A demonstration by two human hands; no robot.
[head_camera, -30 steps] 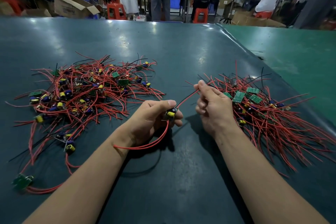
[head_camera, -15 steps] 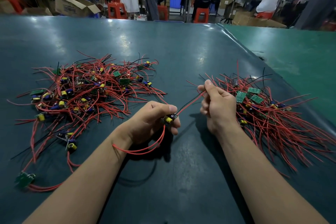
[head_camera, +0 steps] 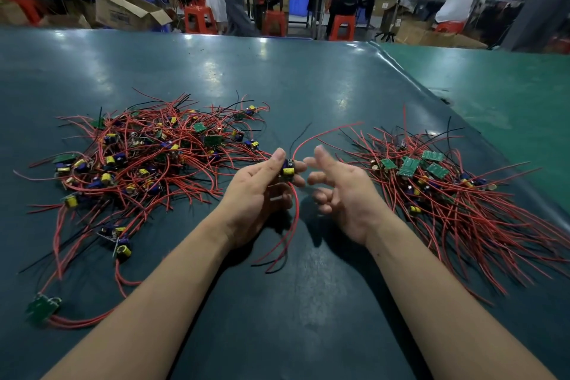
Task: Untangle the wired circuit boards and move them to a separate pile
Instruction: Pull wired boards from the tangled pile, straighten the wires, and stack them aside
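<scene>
A worker's left hand point(head_camera: 262, 191) pinches a small circuit board point(head_camera: 287, 167) between thumb and fingertips above the dark green desk point(head_camera: 308, 86), midway between the tangled heap point(head_camera: 148, 160) on the left and the sorted pile point(head_camera: 447, 191) on the right. The board's red wires point(head_camera: 293, 219) hang free toward the near edge, while one red and one black lead arc away to the far side, apparently clear of the heap. The right hand point(head_camera: 342, 191), just beside the board, is released, fingers spread and slightly blurred. Half a second earlier that hand was clenched on a lead, drawing it taut from the board; now the lead has sprung loose, and the board sits higher in the left grip.
</scene>
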